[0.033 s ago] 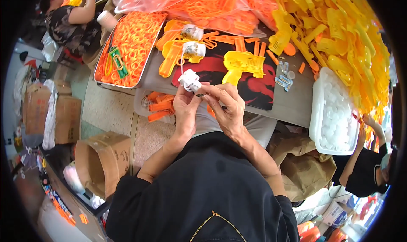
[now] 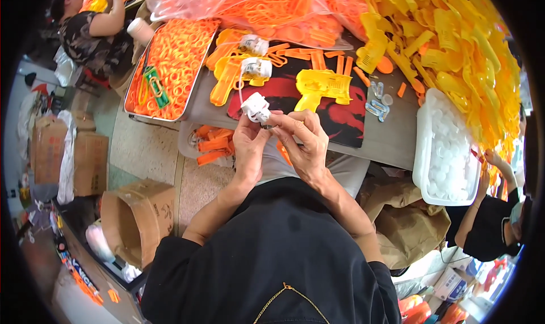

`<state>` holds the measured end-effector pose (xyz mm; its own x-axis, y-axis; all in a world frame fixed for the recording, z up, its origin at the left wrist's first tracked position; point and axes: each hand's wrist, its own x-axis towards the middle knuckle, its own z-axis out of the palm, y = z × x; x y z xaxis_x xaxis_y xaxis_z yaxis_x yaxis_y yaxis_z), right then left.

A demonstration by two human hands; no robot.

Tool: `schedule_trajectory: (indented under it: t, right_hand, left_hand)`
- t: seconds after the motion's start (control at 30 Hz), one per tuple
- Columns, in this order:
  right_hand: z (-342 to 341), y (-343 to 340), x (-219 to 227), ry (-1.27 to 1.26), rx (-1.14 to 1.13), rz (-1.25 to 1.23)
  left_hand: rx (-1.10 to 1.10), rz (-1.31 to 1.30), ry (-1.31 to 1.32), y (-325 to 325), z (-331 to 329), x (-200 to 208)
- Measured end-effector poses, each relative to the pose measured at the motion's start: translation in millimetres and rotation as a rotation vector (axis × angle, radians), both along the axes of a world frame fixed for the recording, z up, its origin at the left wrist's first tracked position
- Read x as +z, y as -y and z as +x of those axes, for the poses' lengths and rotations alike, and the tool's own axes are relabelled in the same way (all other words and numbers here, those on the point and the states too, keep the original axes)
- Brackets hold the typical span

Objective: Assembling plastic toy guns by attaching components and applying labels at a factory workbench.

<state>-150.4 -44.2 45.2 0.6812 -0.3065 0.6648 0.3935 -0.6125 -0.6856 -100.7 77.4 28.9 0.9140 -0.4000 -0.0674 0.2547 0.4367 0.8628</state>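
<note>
Just past the table's near edge, my left hand [image 2: 248, 148] is closed on a white plastic mechanism [image 2: 256, 107], gripping its lower end with thumb and fingers. A thin pale tube runs up from it toward another white mechanism [image 2: 256, 67] resting on yellow and orange toy-gun parts [image 2: 228, 81]. My right hand [image 2: 305, 139] pinches at the lower right of the held mechanism, fingertips almost meeting the left thumb. A small dark piece [image 2: 268, 126] shows between the fingertips; its kind is unclear. Beyond my right hand, a yellow toy-gun shell half [image 2: 323, 87] lies on a black-and-red mat [image 2: 346, 128].
A metal tray [image 2: 190, 105] of orange rings holds a green-handled tool [image 2: 156, 87]. Bagged orange parts [image 2: 272, 9] and heaped yellow shells [image 2: 454, 46] cover the far side. A white bin [image 2: 423, 171] of translucent caps stands right. Other people work at far left and right.
The table and its contents sit slightly further left in the picture. Both hands keep the same hold, and the white mechanism is tilted a little differently.
</note>
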Motion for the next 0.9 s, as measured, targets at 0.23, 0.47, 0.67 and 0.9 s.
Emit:
schedule_trajectory:
  t: [0.23,0.47,0.67,0.9]
  right_hand:
    - [-23.5,44.2,3.8,0.06,0.167,0.31]
    - [-66.0,102.4,10.1,0.095,0.25,1.205]
    - [-99.9,180.0,35.6,-0.316,-0.072,0.915]
    - [8.9,172.7,8.7,-0.721,0.029,0.018]
  left_hand:
    - [-0.26,0.414,0.527,23.4,27.6,11.2]
    - [0.034,0.956,1.251,86.8,90.7,-3.0]
    - [-0.098,1.158,1.466,102.1,113.8,-14.4]
    - [-0.233,0.649,0.799,108.9,114.0,-16.1]
